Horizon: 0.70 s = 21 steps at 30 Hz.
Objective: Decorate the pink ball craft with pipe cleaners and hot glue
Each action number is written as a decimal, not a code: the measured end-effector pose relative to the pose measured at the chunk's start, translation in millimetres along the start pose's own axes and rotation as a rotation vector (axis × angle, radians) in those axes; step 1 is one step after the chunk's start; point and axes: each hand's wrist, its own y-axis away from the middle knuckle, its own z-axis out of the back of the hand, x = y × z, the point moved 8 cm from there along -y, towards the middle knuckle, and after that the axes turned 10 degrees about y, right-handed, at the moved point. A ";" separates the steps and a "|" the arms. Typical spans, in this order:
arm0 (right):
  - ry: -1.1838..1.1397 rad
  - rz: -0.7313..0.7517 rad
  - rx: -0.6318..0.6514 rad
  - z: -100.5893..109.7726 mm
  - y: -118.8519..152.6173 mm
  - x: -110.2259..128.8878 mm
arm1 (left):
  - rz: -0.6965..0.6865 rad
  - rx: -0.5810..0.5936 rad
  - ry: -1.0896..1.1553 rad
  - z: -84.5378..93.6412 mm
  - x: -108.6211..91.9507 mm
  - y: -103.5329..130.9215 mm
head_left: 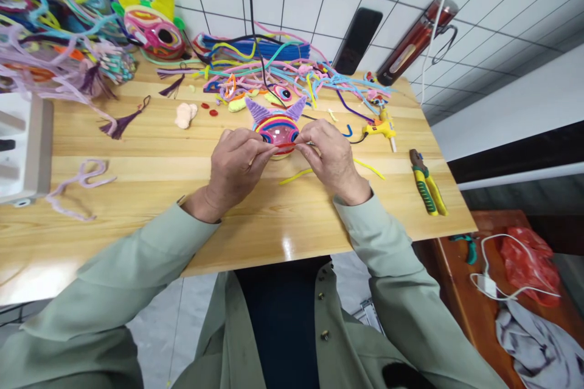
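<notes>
Pinches a red strip with left hand and right hand at the near edge of the toy. Has glue gun and pliers right of it.

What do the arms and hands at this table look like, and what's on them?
They're a person's: the left sleeve and right sleeve are plain, pale grey-green and loose, ending near the wrists. The left hand and right hand wear no gloves.

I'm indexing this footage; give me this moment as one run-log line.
left hand: pinching red strip; right hand: pinching red strip; horned craft piece: between hands; glue gun: on table
</notes>
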 end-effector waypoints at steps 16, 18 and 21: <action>-0.044 -0.023 -0.013 -1.9 1.8 4.0 | 0.036 0.019 0.034 -3.2 8.1 1.9; -0.043 -0.032 -0.001 -6.3 2.1 5.1 | 0.042 0.025 0.012 -4.3 7.8 2.5; -0.034 -0.020 0.008 -7.6 2.4 5.3 | 0.021 0.022 -0.008 -4.8 4.6 3.1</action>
